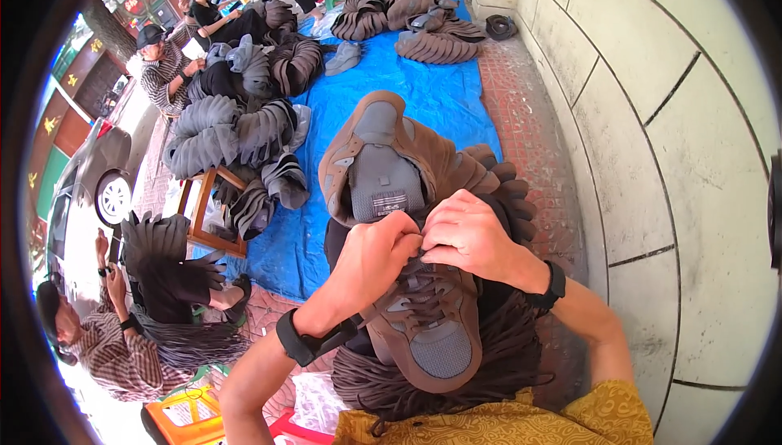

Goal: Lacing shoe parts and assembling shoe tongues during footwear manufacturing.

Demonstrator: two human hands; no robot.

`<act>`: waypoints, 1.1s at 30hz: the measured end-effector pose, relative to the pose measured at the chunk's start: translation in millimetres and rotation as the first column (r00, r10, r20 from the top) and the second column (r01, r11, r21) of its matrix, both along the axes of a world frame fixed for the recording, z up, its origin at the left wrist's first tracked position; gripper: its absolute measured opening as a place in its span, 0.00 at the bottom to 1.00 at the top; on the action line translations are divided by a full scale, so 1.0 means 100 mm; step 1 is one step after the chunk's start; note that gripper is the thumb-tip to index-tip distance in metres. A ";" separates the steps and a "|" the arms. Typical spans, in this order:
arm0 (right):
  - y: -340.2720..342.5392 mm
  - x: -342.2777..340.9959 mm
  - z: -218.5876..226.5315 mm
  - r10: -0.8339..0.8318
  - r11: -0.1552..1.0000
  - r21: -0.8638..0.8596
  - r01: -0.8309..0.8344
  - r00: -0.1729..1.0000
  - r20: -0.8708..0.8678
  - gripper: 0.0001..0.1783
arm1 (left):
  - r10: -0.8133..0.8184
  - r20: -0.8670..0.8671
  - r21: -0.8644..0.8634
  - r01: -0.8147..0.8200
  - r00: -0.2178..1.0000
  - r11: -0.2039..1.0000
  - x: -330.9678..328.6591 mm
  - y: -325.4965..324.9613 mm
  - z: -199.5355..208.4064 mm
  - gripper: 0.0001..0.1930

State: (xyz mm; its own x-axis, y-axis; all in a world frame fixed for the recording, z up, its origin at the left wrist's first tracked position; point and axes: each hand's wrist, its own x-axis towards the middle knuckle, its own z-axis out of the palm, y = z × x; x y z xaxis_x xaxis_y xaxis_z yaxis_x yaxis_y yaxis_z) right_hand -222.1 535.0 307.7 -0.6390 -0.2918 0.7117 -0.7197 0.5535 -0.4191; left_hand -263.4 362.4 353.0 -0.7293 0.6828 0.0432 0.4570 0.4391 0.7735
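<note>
Across my lap lies a brown and grey shoe upper (441, 349), its toe toward me and brown laces (419, 290) threaded through its lower eyelets. At the top of its lacing, my left hand (376, 256) is closed in a pinch, and my right hand (475, 240) pinches right beside it. A dark bit of shoelace shows between the fingertips, mostly hidden by them. Just beyond my hands, a second shoe upper (383, 180) shows its grey tongue, at the front of a nested row of brown uppers (444, 160). Loose dark laces (358, 376) hang in a thick bundle under the near upper.
A blue tarp (423, 90) spreads ahead, bearing piles of brown uppers (440, 47) and grey uppers (216, 131). A wooden stool (195, 209) stands left. Several people sit nearby, one person (114, 347) with laces close on my left. A tiled wall (627, 160) runs along my right.
</note>
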 end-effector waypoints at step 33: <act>-0.15 0.02 0.03 0.049 0.999 0.010 -0.050 0.993 0.103 0.07 | 0.149 -0.132 0.270 -0.109 0.980 0.956 0.20 -0.26 -0.39 0.06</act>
